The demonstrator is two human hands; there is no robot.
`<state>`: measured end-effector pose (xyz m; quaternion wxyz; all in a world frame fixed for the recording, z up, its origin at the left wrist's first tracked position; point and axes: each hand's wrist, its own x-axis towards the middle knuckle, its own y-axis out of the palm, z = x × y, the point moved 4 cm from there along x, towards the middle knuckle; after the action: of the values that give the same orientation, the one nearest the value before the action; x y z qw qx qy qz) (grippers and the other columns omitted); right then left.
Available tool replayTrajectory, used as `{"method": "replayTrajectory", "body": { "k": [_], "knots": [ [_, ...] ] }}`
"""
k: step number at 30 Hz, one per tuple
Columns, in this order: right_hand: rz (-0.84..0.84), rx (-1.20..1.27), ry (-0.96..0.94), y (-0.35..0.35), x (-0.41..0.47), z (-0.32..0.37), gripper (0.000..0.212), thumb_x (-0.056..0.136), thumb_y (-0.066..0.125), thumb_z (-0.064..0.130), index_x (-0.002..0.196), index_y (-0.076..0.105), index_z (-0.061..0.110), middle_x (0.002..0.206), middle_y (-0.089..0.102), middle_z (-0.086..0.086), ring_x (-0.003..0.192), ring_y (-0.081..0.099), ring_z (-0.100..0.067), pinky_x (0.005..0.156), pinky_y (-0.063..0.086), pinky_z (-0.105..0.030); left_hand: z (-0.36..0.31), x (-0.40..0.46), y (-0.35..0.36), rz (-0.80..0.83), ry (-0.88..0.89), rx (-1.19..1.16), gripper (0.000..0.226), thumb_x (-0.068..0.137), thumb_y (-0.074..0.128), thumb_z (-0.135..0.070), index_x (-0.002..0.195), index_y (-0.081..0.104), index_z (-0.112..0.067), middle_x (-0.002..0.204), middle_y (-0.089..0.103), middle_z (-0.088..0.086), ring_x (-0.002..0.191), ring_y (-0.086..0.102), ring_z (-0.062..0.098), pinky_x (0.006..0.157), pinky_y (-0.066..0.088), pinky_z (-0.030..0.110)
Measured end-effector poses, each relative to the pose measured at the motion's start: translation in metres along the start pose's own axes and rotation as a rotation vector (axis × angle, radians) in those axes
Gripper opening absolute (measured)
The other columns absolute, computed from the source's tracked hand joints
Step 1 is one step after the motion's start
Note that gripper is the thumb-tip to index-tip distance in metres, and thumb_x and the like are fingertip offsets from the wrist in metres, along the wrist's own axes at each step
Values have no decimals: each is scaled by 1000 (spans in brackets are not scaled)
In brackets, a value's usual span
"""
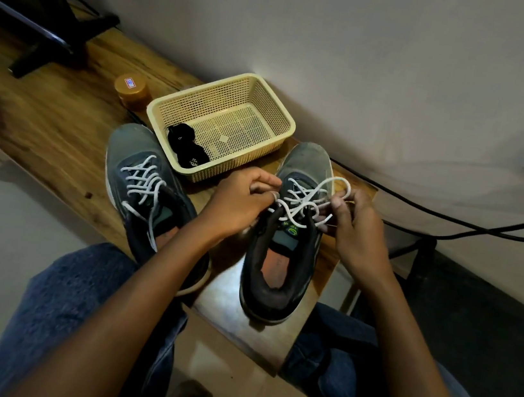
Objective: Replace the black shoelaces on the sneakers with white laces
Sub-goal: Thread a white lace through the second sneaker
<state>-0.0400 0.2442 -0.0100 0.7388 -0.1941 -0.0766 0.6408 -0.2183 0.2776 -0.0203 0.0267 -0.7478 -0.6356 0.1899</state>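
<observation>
Two grey sneakers sit toes-away on a wooden surface (pixel 62 123), w/ a cream plastic basket (pixel 268 105) between and just beyond their toes. Left sneaker (pixel 138 160) is already threaded w/ a white lace (pixel 142 178); its loose end trails down toward the heel, and the left forearm crosses over the heel end.

Right sneaker (pixel 281 268) is the one being worked — its white lace (pixel 304 197) criss-crosses the eyelets, w/ a loop arcing up over the toe area. Left hand (pixel 239 205) has fingers curled, pinching the lace at the shoe's left side near the top eyelets. Right hand (pixel 357 232) is curled too, holding the loop and strand on the shoe's right side. Both hands sit close either side of the tongue, which shows a green logo.

Black laces (pixel 187 147) lie bundled in the basket's near-left corner, against the wall. An orange-lidded jar (pixel 133 89) stands just left of the basket. Black cables (pixel 452 221) run along the wall at right. A dark stand base (pixel 57 38) rests on the surface far left. Person's knees in blue jeans (pixel 70 306) sit below the surface edge.
</observation>
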Motion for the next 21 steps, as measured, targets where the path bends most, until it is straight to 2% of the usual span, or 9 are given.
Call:
{"method": "replayTrajectory", "body": {
  "k": [3,6,8,10,12,14,16,18,21],
  "knots": [
    [-7,-14,3,-1,-2,1,18,103,36,19,109,48,7,96,64,-5,86,66,-15,67,55,-20,0,1,0,-5,29,28,13,87,67,-7,97,70,-13,92,73,2,79,65,2,74,49,11],
    [-6,-2,10,-1,-3,2,15,103,36,18,106,47,8,94,63,-4,83,65,-13,63,53,-15,-1,0,0,10,90,62,10,85,70,-9,89,71,-18,92,74,-1,87,68,4,82,49,15],
    [16,22,26,0,-2,2,17,103,39,19,110,49,7,95,66,-7,87,67,-18,69,56,-19,-2,0,1,16,134,90,14,84,71,-8,84,71,-22,90,74,-4,89,68,4,86,50,18],
    [28,18,45,-2,-2,1,16,100,46,18,115,50,12,92,69,-7,88,69,-22,76,57,-27,-3,-1,1,6,173,110,18,84,71,-7,80,69,-25,85,72,-9,84,67,0,84,50,17],
    [40,32,84,-2,-2,1,24,96,53,12,119,49,17,90,71,-11,89,68,-31,84,56,-47,-5,-2,2,-11,209,160,17,86,69,-9,78,68,-24,81,71,-11,78,66,-1,79,50,17],
    [55,35,111,-1,-3,1,29,93,56,6,118,50,19,90,69,-18,91,66,-39,85,52,-58,-6,-3,3,-25,238,222,12,89,65,-11,82,66,-21,82,70,-10,78,64,3,79,51,24],
    [55,31,124,0,-3,1,29,91,59,5,115,52,19,89,68,-21,91,65,-41,83,51,-60,-6,-3,3,-41,239,246,6,95,57,-16,91,61,-17,87,68,-6,84,63,9,82,50,32],
    [54,35,131,1,-3,2,28,90,61,5,113,52,20,88,68,-21,89,66,-39,81,52,-59,-6,-3,1,-55,203,207,9,100,47,-22,101,54,-15,100,68,-2,96,63,13,88,49,37],
    [59,44,136,2,-3,2,27,90,62,5,107,52,24,91,66,-26,91,65,-42,80,52,-61,-8,-5,3,-43,139,147,10,103,39,-24,104,48,-19,109,69,0,103,62,14,93,47,41]
  ]
}}
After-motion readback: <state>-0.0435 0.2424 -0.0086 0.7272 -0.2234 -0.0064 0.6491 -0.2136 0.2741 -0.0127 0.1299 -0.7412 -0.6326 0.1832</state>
